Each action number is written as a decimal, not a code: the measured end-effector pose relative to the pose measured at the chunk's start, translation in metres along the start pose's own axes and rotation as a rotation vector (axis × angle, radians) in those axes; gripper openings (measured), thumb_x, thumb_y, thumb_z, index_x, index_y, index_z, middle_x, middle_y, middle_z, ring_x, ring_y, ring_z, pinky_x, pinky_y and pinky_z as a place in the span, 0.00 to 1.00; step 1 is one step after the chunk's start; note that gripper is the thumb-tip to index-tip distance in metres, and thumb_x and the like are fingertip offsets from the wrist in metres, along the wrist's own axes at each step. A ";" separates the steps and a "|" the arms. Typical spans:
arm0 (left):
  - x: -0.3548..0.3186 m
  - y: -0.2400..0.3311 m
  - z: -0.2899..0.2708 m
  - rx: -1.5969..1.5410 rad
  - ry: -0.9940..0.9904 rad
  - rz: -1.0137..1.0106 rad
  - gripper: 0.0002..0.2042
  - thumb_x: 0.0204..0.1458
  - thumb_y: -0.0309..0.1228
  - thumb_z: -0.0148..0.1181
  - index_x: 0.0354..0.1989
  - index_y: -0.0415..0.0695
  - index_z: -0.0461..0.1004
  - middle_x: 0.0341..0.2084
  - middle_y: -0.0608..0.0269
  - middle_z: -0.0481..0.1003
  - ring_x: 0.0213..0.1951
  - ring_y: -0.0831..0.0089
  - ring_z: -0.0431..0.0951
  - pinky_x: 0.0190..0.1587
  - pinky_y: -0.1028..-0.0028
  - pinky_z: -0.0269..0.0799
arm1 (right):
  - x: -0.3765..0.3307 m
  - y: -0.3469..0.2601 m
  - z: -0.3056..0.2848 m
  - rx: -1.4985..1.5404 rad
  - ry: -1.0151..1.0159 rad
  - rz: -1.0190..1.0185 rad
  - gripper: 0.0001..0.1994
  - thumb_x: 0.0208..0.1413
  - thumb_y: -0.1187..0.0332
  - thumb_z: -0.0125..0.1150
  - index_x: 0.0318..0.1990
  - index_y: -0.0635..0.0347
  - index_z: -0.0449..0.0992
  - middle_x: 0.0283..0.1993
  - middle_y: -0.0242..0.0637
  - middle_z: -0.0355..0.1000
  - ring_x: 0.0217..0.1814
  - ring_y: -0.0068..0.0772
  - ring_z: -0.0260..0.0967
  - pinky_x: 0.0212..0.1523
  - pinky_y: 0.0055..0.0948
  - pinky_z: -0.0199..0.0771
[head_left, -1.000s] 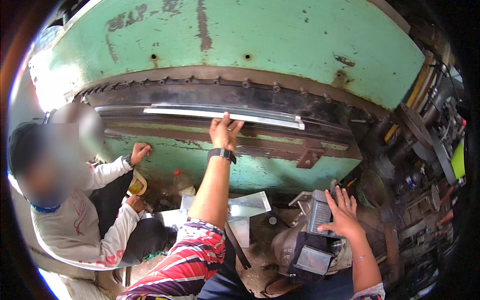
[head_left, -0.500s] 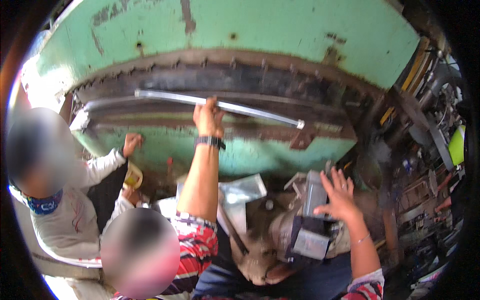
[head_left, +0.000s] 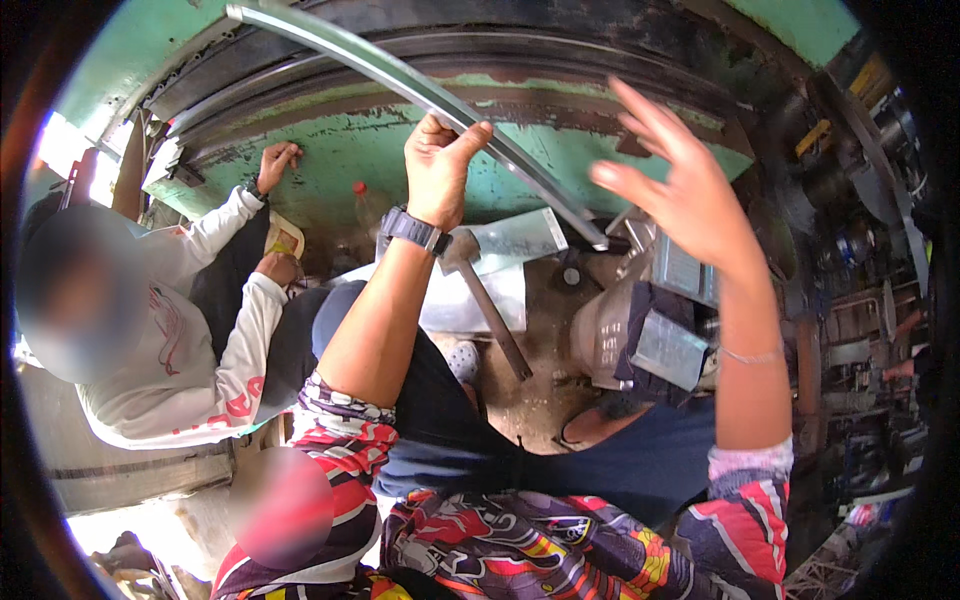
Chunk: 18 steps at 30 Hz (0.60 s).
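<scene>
In the head view, a metal strip [head_left: 385, 72], slanting from upper left to right of centre, is gripped near its middle by the left hand [head_left: 438, 172], apparently for balance. The right hand [head_left: 672, 182] is held open, upper right.

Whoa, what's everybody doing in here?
Someone is holding a long, thin metal strip in their left hand, in front of a big green machine. Their right hand is empty, with its fingers spread, near the strip's lower end. Another person in a light long-sleeved top sits on the left. Flat metal sheets lie below the machine.
</scene>
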<state>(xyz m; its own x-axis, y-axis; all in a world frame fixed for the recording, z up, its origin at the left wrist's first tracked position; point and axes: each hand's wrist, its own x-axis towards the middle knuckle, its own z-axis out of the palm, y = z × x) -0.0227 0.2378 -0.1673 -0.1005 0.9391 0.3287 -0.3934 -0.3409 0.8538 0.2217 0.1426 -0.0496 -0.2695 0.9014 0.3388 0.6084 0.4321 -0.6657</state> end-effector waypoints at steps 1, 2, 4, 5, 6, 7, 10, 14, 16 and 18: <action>-0.013 0.002 0.000 0.007 -0.065 -0.012 0.07 0.57 0.18 0.68 0.40 0.43 0.79 0.36 0.67 0.83 0.39 0.79 0.80 0.48 0.72 0.76 | 0.013 -0.008 0.021 0.082 0.020 -0.061 0.47 0.58 0.55 0.77 0.80 0.52 0.56 0.79 0.48 0.59 0.81 0.49 0.57 0.77 0.48 0.63; -0.025 0.003 0.005 0.007 -0.136 -0.025 0.06 0.58 0.19 0.68 0.40 0.43 0.79 0.36 0.67 0.83 0.40 0.79 0.80 0.49 0.71 0.76 | 0.030 -0.004 0.036 -0.027 0.053 -0.152 0.53 0.53 0.52 0.80 0.81 0.55 0.52 0.80 0.52 0.57 0.81 0.52 0.57 0.76 0.49 0.63; -0.044 0.000 0.004 0.160 -0.327 0.054 0.08 0.59 0.23 0.69 0.46 0.39 0.81 0.41 0.69 0.83 0.44 0.81 0.79 0.52 0.72 0.75 | 0.056 -0.007 0.061 0.026 0.102 -0.157 0.63 0.45 0.49 0.85 0.81 0.65 0.47 0.77 0.58 0.59 0.79 0.52 0.59 0.70 0.45 0.71; -0.051 -0.005 0.005 0.223 -0.409 0.053 0.08 0.59 0.23 0.70 0.46 0.38 0.81 0.40 0.70 0.82 0.44 0.81 0.78 0.52 0.72 0.75 | 0.061 -0.003 0.071 0.132 0.111 -0.110 0.61 0.46 0.51 0.86 0.80 0.66 0.50 0.74 0.54 0.63 0.75 0.46 0.63 0.68 0.41 0.72; -0.057 -0.014 0.007 0.280 -0.492 0.058 0.09 0.59 0.24 0.70 0.46 0.38 0.81 0.40 0.70 0.82 0.44 0.82 0.77 0.52 0.72 0.75 | 0.064 -0.005 0.074 0.231 0.123 -0.066 0.58 0.46 0.54 0.86 0.79 0.67 0.54 0.71 0.50 0.68 0.72 0.41 0.67 0.67 0.37 0.74; -0.065 -0.023 0.007 0.193 -0.533 -0.030 0.08 0.60 0.24 0.70 0.45 0.37 0.81 0.40 0.69 0.81 0.46 0.82 0.75 0.53 0.72 0.74 | 0.061 -0.006 0.072 0.383 0.018 -0.047 0.53 0.47 0.57 0.86 0.76 0.67 0.58 0.68 0.45 0.71 0.68 0.35 0.69 0.66 0.34 0.74; -0.073 -0.020 0.003 0.282 -0.646 -0.023 0.11 0.59 0.26 0.72 0.47 0.38 0.81 0.41 0.66 0.81 0.48 0.77 0.76 0.57 0.69 0.72 | 0.038 -0.005 0.070 0.365 0.067 -0.196 0.41 0.49 0.69 0.84 0.70 0.65 0.69 0.62 0.35 0.75 0.62 0.25 0.70 0.65 0.30 0.74; -0.030 0.047 -0.020 0.595 -0.720 -0.221 0.43 0.42 0.42 0.85 0.67 0.39 0.70 0.60 0.56 0.76 0.62 0.62 0.74 0.67 0.61 0.65 | 0.014 -0.002 0.079 0.381 0.228 -0.180 0.41 0.51 0.68 0.82 0.72 0.65 0.66 0.65 0.38 0.75 0.65 0.27 0.70 0.68 0.34 0.71; -0.012 0.043 -0.037 0.136 -0.524 -0.076 0.62 0.32 0.52 0.88 0.76 0.40 0.58 0.71 0.52 0.66 0.71 0.58 0.66 0.73 0.58 0.60 | 0.002 -0.003 0.086 0.238 0.294 -0.168 0.46 0.48 0.66 0.83 0.74 0.65 0.63 0.68 0.50 0.72 0.69 0.39 0.71 0.68 0.36 0.71; -0.013 0.052 -0.007 0.045 -0.542 -0.009 0.67 0.29 0.59 0.87 0.78 0.40 0.54 0.73 0.51 0.63 0.74 0.58 0.62 0.74 0.57 0.59 | -0.022 0.006 0.102 0.158 0.301 -0.060 0.48 0.48 0.64 0.83 0.74 0.65 0.61 0.69 0.55 0.69 0.70 0.46 0.70 0.68 0.40 0.71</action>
<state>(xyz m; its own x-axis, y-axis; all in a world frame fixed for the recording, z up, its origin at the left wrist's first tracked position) -0.0483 0.2083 -0.1302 0.3926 0.7892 0.4723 -0.3512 -0.3460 0.8700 0.1549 0.1283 -0.1284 -0.0548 0.8365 0.5453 0.4686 0.5038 -0.7257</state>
